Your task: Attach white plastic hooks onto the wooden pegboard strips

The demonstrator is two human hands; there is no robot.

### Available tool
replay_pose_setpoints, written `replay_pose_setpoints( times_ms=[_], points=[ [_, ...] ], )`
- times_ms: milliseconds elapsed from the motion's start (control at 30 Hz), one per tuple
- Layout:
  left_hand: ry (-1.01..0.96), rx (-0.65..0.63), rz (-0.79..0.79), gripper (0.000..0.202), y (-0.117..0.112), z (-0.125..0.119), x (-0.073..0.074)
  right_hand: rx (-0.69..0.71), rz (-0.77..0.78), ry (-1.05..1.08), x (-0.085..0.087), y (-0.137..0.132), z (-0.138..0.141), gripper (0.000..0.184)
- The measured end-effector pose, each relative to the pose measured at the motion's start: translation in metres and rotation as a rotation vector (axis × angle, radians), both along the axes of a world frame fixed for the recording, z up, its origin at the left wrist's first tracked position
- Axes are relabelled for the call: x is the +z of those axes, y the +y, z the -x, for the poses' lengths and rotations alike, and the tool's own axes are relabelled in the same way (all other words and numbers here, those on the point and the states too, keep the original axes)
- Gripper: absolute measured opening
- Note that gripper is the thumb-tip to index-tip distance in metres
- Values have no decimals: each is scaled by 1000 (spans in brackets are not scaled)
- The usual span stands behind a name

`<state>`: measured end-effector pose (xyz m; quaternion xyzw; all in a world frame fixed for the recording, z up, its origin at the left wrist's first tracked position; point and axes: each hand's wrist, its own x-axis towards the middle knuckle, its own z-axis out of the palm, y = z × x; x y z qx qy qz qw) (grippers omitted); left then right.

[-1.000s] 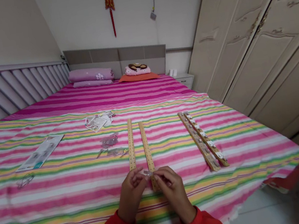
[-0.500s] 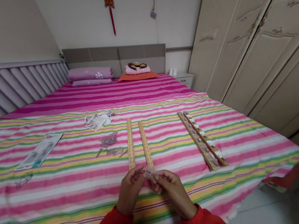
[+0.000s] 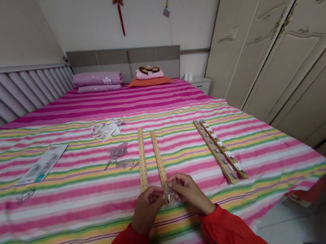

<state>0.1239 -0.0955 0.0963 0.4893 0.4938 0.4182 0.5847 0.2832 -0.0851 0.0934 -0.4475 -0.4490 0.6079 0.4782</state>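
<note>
A small clear plastic wall hook [image 3: 169, 196] with a shiny metal part is pinched between my two hands. The fingertips of my left hand [image 3: 148, 207] are closed on its left edge. My right hand [image 3: 189, 192] grips its upper right side between thumb and fingers. Just beyond them, two light wooden strips with rows of holes, a left strip [image 3: 141, 158] and a right strip [image 3: 158, 155], lie side by side on the bed. The near end of the right strip is hidden by the hands and the hook.
Clear hooks [image 3: 118, 151] lie in a pile left of the strips, beside a loose clear hook [image 3: 127, 163]. Farther off are packets [image 3: 105, 130], a blister card [image 3: 44, 164] and metal rings [image 3: 26, 194]. At right lie two strips fitted with hooks [image 3: 222, 152].
My right hand has risen and moved slightly right, while the left has dropped a little. The clear hook has turned between them, its metal part now more upright.
</note>
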Motion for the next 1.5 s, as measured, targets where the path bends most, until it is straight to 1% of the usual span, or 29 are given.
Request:
replay_pose_setpoints(
  times_ms=[133,233,333,433,600,800,1100,1200,1267,1367,1433,1500],
  points=[
    [-43,35,58,32,3,-3,-7,-75,20,111,-9,3,3,32],
    [-57,108,62,35,6,-6,-10,-126,52,180,-16,4,3,33],
    [-37,160,26,36,6,-10,-14,-160,64,187,-23,6,2,35],
    [27,177,-55,32,3,-13,-22,-186,47,167,-31,9,3,35],
    [142,170,-141,28,1,-13,-33,-218,31,128,-42,11,5,33],
    [243,150,-181,29,3,-14,-40,-259,3,91,-48,11,8,32],
    [465,141,-325,26,5,-13,-54,-264,-23,28,-59,11,9,34],
    [489,136,-372,27,4,-13,-60,-262,-35,10,-60,12,10,35],
    [476,140,-389,31,4,-14,-63,-261,-42,2,-59,12,10,36],
    [435,156,-355,38,3,-15,-63,-283,-64,-25,-57,7,9,38],
    [396,154,-284,40,3,-15,-59,-303,-78,-52,-56,1,8,38],
    [350,147,-194,42,5,-16,-54,-285,-32,-69,-56,-7,8,42]
  ],
)
